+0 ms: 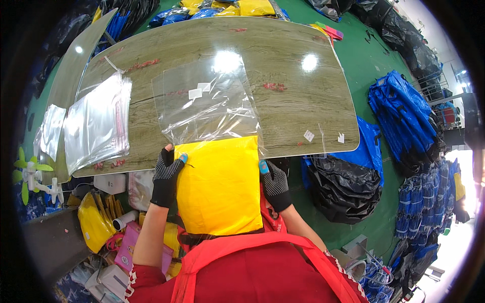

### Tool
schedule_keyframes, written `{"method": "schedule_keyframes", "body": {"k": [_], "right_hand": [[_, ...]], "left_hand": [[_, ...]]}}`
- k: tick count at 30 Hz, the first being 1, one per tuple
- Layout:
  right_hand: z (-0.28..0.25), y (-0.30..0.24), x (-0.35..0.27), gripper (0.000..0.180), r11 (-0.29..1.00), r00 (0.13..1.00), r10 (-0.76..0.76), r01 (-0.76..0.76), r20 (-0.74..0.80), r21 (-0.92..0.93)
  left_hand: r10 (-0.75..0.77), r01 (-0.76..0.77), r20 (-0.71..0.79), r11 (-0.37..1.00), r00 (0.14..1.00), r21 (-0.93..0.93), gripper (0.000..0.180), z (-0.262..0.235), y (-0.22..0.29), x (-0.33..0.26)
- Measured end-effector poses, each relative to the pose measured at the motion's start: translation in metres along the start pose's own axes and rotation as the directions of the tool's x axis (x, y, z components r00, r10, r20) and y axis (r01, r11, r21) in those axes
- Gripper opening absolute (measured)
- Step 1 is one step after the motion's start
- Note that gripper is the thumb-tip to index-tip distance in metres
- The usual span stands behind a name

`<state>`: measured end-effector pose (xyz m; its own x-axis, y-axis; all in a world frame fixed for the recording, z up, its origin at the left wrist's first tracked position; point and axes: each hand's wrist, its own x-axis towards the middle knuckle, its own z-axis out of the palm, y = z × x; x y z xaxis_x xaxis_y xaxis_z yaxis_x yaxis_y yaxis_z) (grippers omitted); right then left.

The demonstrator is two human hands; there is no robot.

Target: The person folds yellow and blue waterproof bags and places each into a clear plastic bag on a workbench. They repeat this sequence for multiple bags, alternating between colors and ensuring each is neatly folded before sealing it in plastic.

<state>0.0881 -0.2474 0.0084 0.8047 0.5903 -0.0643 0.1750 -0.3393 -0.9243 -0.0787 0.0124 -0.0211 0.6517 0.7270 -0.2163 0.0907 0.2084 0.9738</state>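
A folded yellow sheet-like bundle (pixel 220 187) with a smooth, slightly shiny surface lies in front of me, partly over the table's near edge. At its left edge my left hand (pixel 167 174), in a black fingerless glove with white dots, is closed with the thumb on top. My right hand (pixel 274 183), gloved alike, pinches the right edge, thumb on top and fingers partly hidden. Against the bundle's far edge lies a clear plastic bag (pixel 202 118), flat and creased on the table; whether the bundle's edge is inside it I cannot tell. Two small white labels (pixel 199 91) sit on the bag.
A stack of clear plastic bags (pixel 98 123) lies on the wood-grain table (pixel 303 96) at the left. White label scraps (pixel 309 135) are near its right edge. Blue and black bags (pixel 346 187) stand on the green floor at right. A small green-bladed fan (pixel 33 174) is at far left.
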Motion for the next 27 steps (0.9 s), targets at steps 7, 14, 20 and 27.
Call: {"method": "schedule_keyframes", "body": {"k": [7, 14, 20, 27], "right_hand": [[-0.050, -0.021, 0.041, 0.030, 0.982, 0.926, -0.187, 0.183, -0.328, -0.042], [-0.008, -0.021, 0.039, 0.037, 0.923, 0.990, 0.080, -0.117, 0.115, 0.366], [0.011, -0.012, -0.038, 0.067, 0.851, 0.935, 0.110, -0.264, 0.338, 0.454], [-0.023, 0.019, -0.049, 0.049, 0.835, 0.786, 0.485, -0.546, 0.383, 0.065]], "left_hand": [[-0.073, 0.076, 0.094, 0.997, 0.993, -0.028, 0.054, 0.016, 0.018, -0.017], [-0.007, -0.017, -0.092, 0.966, 0.996, -0.257, 0.057, 0.009, 0.029, -0.022], [-0.259, 0.323, 0.267, 0.916, 0.928, -0.237, 0.049, -0.006, 0.042, -0.045], [-0.382, 0.377, 0.262, 0.923, 0.886, 0.071, 0.050, -0.003, 0.017, -0.084]]}}
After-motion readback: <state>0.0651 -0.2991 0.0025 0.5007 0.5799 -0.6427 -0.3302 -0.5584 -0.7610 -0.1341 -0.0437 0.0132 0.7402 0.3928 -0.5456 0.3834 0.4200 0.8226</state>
